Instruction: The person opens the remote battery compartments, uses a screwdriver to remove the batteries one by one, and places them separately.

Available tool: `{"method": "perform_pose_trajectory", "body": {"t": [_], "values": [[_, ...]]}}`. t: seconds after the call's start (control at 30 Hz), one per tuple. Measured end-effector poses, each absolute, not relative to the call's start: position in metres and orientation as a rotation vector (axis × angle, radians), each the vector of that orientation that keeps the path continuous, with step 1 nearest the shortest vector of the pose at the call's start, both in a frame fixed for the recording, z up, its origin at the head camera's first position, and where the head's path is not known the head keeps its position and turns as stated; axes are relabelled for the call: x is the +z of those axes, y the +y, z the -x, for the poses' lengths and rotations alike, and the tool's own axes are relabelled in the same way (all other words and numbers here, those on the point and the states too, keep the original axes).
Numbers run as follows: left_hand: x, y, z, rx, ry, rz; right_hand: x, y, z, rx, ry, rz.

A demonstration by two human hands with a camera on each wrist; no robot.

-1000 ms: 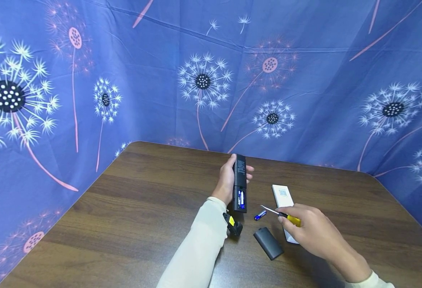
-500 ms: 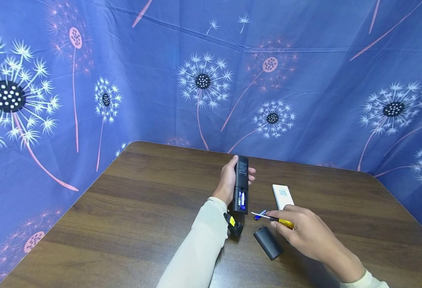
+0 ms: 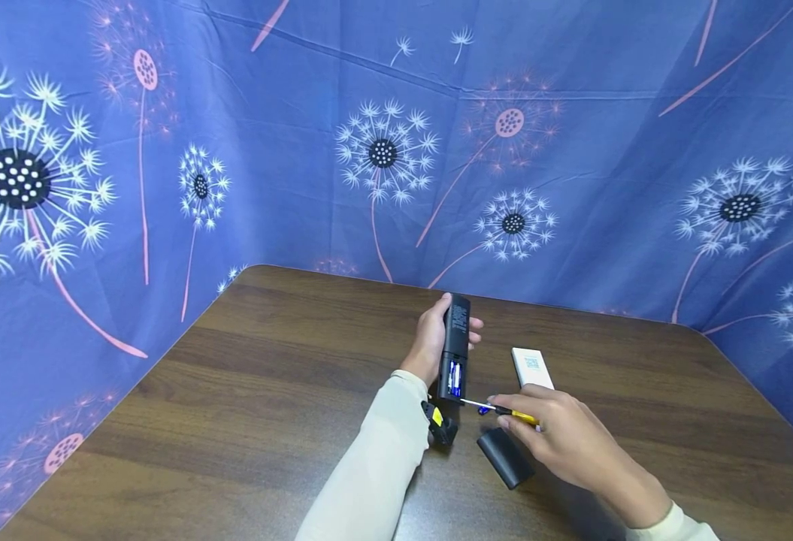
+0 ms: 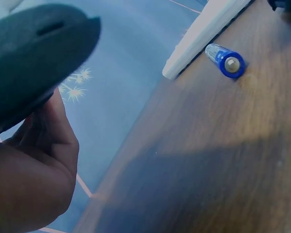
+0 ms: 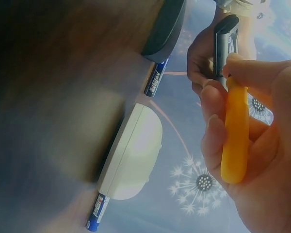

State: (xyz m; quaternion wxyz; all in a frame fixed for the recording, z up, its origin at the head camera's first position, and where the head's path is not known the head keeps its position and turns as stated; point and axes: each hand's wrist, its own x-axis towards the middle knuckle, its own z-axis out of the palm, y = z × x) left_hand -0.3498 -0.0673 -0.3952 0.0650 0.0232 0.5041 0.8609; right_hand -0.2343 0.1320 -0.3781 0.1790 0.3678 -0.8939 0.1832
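Note:
My left hand [image 3: 428, 347] grips a black remote control [image 3: 458, 323] with its back turned up. Its lower end has an uncovered battery compartment, where blue batteries [image 3: 455, 378] show. Between thumb and fingers, my right hand [image 3: 575, 439] pinches a screwdriver [image 5: 236, 136] by its yellow handle. In the head view the screwdriver's metal tip meets the lower right edge of the remote, beside the compartment. Partly behind the shaft, a loose blue battery [image 4: 225, 60] lies on the table. A black battery cover [image 3: 505, 458] rests below my right fingers.
A white, long, flat object with a printed square code [image 3: 532, 367] lies partly under my right hand. Beyond it in the right wrist view is another blue battery [image 5: 98, 212]. The wooden table [image 3: 288, 361] ends at a blue dandelion-print cloth [image 3: 288, 188].
My right hand has moved left with the screwdriver, bringing its tip from over the table to the remote's lower end. The left hand and remote have shifted slightly right.

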Motion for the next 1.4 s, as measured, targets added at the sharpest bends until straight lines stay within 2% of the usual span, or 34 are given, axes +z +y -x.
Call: {"method": "perform_pose_trajectory", "body": {"t": [0.8, 1.4], "values": [[-0.395, -0.067, 0.349, 2.539, 1.576, -0.064, -0.379, 0.125, 0.235, 0.473, -2.603, -1.006], [-0.399, -0.062, 0.346, 2.464, 1.645, -0.236, -0.373, 0.116, 0.237, 0.321, -2.534, -1.012]]}}
